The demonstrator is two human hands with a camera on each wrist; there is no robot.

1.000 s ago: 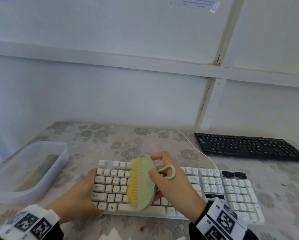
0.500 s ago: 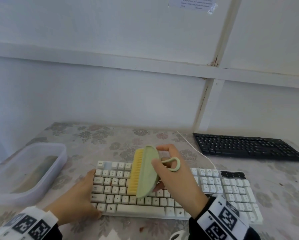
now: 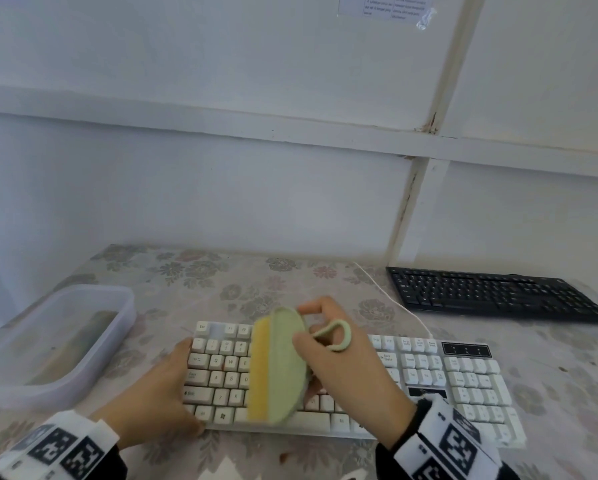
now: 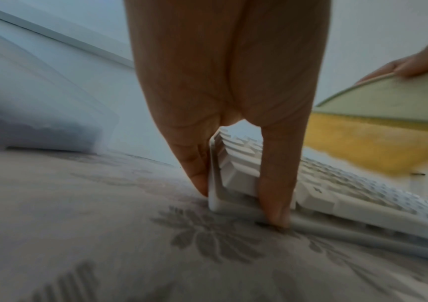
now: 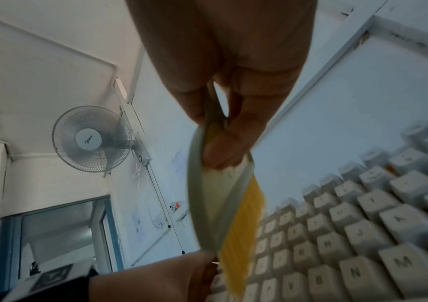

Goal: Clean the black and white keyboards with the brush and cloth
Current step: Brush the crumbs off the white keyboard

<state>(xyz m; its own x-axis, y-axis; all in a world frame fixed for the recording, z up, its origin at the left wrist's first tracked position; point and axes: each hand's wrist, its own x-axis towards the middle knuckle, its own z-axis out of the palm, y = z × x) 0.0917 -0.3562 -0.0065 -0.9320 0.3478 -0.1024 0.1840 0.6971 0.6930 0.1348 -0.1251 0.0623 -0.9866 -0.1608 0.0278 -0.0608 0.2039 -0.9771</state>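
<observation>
White panelled wall (image 3: 221,188) backs the scene, a taped paper notice (image 3: 384,6) at the top edge. Below it, the bench (image 3: 256,282) carries a pale floral cover. White keyboard (image 3: 463,375) lies flat at the near edge, its white cable (image 3: 394,303) running back toward the wall. Black keyboard (image 3: 491,294) sits further back on the right, well apart from the hands, untouched. Clear plastic tub (image 3: 82,355) stands at the left, near the white keyboard but not touching it; something flat and greenish-brown lies inside along the bottom, too blurred through the wall to say what it is. No cloth can be made out for certain.

Left hand (image 3: 155,393) grips the left end of the white keyboard; the left wrist view shows a finger (image 4: 195,163) against the end wall and the thumb (image 4: 275,194) on the front edge, pinching the corner. Right hand (image 3: 342,368) holds the brush (image 3: 283,365) by its pale green oval back, fingers curled around it, a green loop (image 3: 335,336) sticking out over the knuckles. Yellow bristles (image 3: 259,368) face left, brush stands on edge over the letter keys; blur hides whether the bristles touch. Wall fan (image 5: 91,139) shows in the right wrist view.
</observation>
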